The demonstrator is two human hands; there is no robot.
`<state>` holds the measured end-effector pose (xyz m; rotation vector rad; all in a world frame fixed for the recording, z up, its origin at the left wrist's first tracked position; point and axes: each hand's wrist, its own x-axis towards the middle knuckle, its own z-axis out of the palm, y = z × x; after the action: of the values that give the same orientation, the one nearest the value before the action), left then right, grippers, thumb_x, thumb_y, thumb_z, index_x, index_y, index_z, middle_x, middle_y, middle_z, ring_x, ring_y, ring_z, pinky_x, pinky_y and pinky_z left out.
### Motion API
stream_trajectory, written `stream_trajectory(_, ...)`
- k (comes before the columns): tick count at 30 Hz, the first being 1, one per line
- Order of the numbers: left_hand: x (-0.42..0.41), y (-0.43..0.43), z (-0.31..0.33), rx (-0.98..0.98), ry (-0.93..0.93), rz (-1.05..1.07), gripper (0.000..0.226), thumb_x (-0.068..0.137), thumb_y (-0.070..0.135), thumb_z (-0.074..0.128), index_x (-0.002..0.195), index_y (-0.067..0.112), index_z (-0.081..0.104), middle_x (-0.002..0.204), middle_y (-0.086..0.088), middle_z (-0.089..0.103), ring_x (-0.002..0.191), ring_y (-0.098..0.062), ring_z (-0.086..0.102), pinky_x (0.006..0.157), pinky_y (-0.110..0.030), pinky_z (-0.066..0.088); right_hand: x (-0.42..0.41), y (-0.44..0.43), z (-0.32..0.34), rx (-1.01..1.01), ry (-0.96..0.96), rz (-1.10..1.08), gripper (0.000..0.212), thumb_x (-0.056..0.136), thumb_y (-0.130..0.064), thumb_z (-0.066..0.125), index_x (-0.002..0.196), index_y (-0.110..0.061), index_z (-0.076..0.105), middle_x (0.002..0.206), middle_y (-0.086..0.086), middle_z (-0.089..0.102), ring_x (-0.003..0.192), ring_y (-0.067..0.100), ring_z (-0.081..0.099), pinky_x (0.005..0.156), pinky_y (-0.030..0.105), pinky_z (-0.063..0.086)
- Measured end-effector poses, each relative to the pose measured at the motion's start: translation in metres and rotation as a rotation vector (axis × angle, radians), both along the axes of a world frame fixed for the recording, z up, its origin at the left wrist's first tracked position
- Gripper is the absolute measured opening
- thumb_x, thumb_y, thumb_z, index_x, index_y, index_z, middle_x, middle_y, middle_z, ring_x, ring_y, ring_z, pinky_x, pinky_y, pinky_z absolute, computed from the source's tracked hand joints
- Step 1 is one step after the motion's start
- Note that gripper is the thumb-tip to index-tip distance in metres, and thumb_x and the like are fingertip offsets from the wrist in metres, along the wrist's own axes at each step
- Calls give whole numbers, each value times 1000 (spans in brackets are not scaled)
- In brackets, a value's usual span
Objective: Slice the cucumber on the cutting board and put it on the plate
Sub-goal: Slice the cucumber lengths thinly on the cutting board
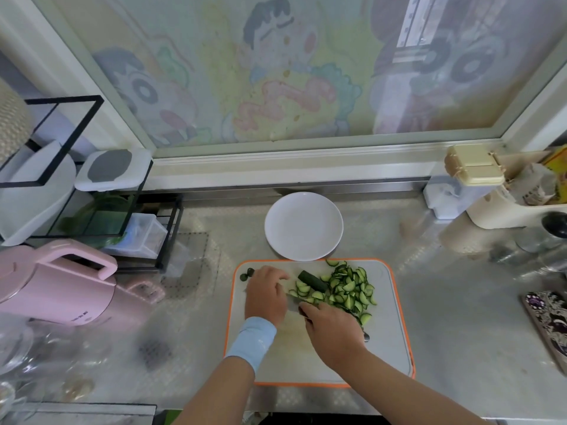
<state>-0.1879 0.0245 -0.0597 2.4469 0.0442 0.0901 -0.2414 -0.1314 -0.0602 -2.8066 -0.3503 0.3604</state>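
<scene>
A grey cutting board [389, 342] with an orange rim lies on the counter in front of me. On its far right part sits a pile of half-round cucumber slices [349, 289]. An uncut dark green cucumber piece [313, 280] lies at the pile's left edge. My right hand [334, 329] grips a knife [294, 301], whose blade points left toward the slices. My left hand [267, 297] rests on the board left of the blade, fingers bent down, with nothing seen in it. Two small cucumber ends [247, 274] lie at the board's far left corner. The white plate [303, 227] stands just behind the board, with nothing on it.
A pink kettle [58, 289] and a black wire rack [92, 194] with containers stand to the left. Jars and a cream container [506, 204] crowd the back right. A patterned object [549, 323] lies at the right edge, and glassware [15, 348] at the near left.
</scene>
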Motion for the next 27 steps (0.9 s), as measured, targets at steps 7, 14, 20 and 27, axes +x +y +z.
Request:
stream_trajectory(7,-47,48,-16,-7,-154,207,17,76,3,46,86,14,57,90,4,50,86,-13,46,79,-25,40,-1,14,-3,204,205,-182,39,101,-35,36,138,-39,47,110,-7,68,93,18,63,68,29,49)
stream_trajectory(14,-70,51,-55,111,161,-78,15,82,25,59,91,18,68,94,5,56,89,-13,52,72,-28,48,-6,24,-7,153,279,-131,40,101,-37,34,140,-43,43,103,-5,67,87,19,61,62,29,44)
stream_trajectory(20,-61,44,-62,168,194,-145,24,94,22,50,108,16,69,112,0,61,106,-18,50,79,-29,44,-14,28,-13,102,216,-26,37,102,-32,32,137,-40,42,97,0,64,83,23,62,65,34,49)
stream_trajectory(27,-67,46,-68,191,59,-149,30,85,27,43,87,18,72,87,0,67,82,-19,57,52,-30,51,-27,26,-15,70,134,17,36,104,-32,31,138,-36,41,88,0,60,71,27,60,59,35,46)
